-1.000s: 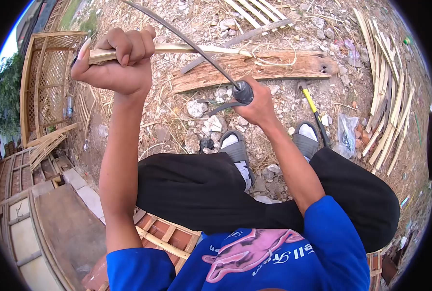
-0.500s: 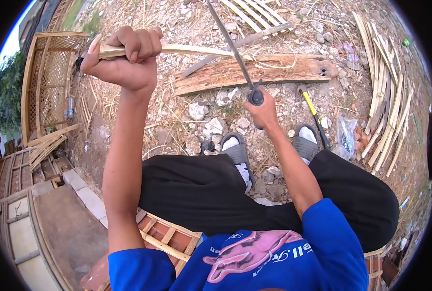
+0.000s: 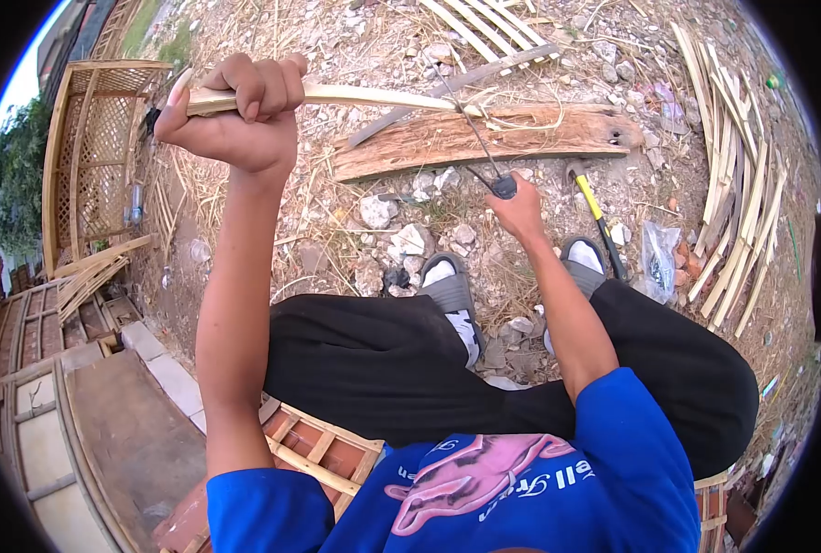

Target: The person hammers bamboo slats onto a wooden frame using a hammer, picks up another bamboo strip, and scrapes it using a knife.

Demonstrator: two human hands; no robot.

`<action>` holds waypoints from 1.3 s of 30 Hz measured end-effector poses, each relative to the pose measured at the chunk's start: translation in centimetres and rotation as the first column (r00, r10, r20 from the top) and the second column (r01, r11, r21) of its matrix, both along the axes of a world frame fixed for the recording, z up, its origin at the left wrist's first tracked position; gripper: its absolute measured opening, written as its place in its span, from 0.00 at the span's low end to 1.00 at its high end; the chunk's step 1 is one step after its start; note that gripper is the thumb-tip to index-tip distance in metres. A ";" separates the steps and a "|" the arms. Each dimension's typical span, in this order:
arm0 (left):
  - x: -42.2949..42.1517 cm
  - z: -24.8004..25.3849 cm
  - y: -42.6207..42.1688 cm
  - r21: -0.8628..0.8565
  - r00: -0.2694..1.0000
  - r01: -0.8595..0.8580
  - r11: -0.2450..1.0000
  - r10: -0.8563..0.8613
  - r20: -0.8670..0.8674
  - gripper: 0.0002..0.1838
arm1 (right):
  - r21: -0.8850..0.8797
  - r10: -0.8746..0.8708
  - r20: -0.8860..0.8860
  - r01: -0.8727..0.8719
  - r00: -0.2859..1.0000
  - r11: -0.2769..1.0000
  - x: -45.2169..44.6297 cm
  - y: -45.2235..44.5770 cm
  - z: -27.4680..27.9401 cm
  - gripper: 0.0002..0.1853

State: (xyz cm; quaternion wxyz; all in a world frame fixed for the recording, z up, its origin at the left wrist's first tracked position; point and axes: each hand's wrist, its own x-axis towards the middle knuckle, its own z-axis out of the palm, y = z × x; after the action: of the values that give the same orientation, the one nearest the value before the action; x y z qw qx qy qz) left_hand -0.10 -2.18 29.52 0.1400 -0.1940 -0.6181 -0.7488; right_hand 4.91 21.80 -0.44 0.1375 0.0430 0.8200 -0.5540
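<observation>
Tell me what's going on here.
A person's left hand grips a pale wood strip, held out to the right with its far end over a rough wooden plank on the ground. The right hand holds a long-bladed tool. Its blade crosses the strip near that end; whether they touch is unclear. A yellow-and-black tool lies by the right foot, and more strips are piled further right.

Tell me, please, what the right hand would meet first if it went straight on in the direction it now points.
Probably the wooden beam, which lies just ahead of the right hand in the picture. Depth is unclear, so the hand might pass above it.
</observation>
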 end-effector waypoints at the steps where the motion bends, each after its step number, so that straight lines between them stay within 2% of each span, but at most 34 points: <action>1: -0.2 0.1 0.1 -0.002 1.000 0.002 1.000 -0.002 0.000 0.29 | -0.120 0.014 0.133 0.002 0.991 0.993 0.2 -0.2 0.2 0.15; 4: -0.2 0.2 0.4 -0.011 1.000 0.002 1.000 -0.001 0.019 0.30 | -0.461 0.094 0.492 0.167 0.866 0.872 0.7 -0.7 1.2 0.16; 5: -0.3 0.5 0.6 -0.016 0.999 -0.010 1.000 0.011 0.041 0.30 | -0.218 -0.016 0.186 0.057 0.982 0.974 1.1 -1.2 1.7 0.17; 8: -0.1 0.4 0.7 -0.013 1.000 -0.001 1.000 0.002 0.029 0.29 | -0.173 -0.053 -0.143 0.028 0.988 0.985 2.0 -1.6 3.7 0.19; 10: 0.0 0.2 0.1 -0.011 0.998 0.041 0.999 -0.041 0.037 0.29 | -0.228 0.050 -0.252 -0.110 0.966 0.967 1.4 -2.1 6.5 0.20; 12: -0.6 0.4 0.0 0.004 0.996 0.087 0.996 -0.087 0.026 0.30 | -0.159 0.071 -0.417 -0.150 0.906 0.976 0.6 -2.7 7.9 0.17; 15: -0.5 0.5 0.6 0.000 0.997 0.076 0.997 -0.076 0.011 0.30 | -0.161 0.035 -0.370 -0.101 0.928 0.982 0.2 -2.2 5.3 0.15; 17: -0.1 0.5 0.8 -0.016 0.995 0.098 0.995 -0.098 0.004 0.30 | -0.019 0.005 -0.124 -0.007 0.992 1.000 0.4 0.3 -0.1 0.14; 18: 0.0 0.3 0.8 -0.028 0.992 0.129 0.991 -0.129 -0.005 0.30 | 0.059 -0.027 -0.006 0.028 1.000 0.998 -0.2 0.9 -0.4 0.14; 21: -0.6 0.3 0.6 -0.023 0.988 0.151 0.988 -0.151 0.002 0.30 | 0.084 -0.036 0.057 0.031 0.998 0.996 -0.4 1.6 -0.8 0.11; 24: -0.6 0.4 0.6 -0.039 0.993 0.117 0.992 -0.118 -0.011 0.31 | -0.296 0.080 0.470 0.072 0.879 0.952 -0.4 0.9 -1.9 0.12; 25: -0.5 0.4 0.7 -0.057 0.994 0.111 0.992 -0.111 -0.005 0.31 | -0.531 0.175 0.588 0.214 0.790 0.820 -0.1 1.0 -1.7 0.13; 27: -0.5 0.5 0.7 -0.070 0.995 0.103 0.992 -0.103 0.004 0.31 | -0.304 0.003 0.336 0.106 0.942 0.947 0.9 -0.3 -0.4 0.13; 28: -0.5 0.5 0.8 -0.062 0.995 0.101 0.993 -0.101 0.008 0.30 | -0.165 -0.053 0.176 0.082 0.983 0.983 1.4 -1.0 0.4 0.13; 29: -0.6 0.5 0.7 -0.056 0.995 0.097 0.994 -0.097 0.012 0.30 | -0.103 -0.084 -0.021 0.081 0.996 0.991 1.9 -1.4 0.6 0.14; 32: -0.4 0.5 0.5 -0.038 0.997 0.070 0.997 -0.068 0.035 0.30 | -0.206 -0.036 -0.253 -0.017 0.967 0.978 1.9 -2.2 4.1 0.17; 33: -0.5 0.6 0.6 -0.028 0.997 0.063 0.998 -0.062 0.037 0.30 | -0.244 0.028 -0.293 -0.102 0.956 0.964 1.5 -2.0 5.2 0.19; 36: -0.4 0.7 0.9 -0.029 0.999 0.049 0.998 -0.048 0.025 0.30 | -0.160 0.055 -0.329 -0.113 0.943 0.981 1.1 -1.5 4.0 0.19; 39: -0.3 0.3 0.2 -0.001 0.998 0.058 0.998 -0.058 0.000 0.30 | 0.060 -0.057 0.049 0.054 0.997 0.997 1.8 0.8 -3.2 0.17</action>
State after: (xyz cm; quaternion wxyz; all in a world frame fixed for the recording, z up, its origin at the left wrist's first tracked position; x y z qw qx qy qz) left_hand -0.44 -1.99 29.87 0.1182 -0.2118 -0.6128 -0.7521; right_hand 6.71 22.58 -3.68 0.1415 0.0840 0.8306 -0.5320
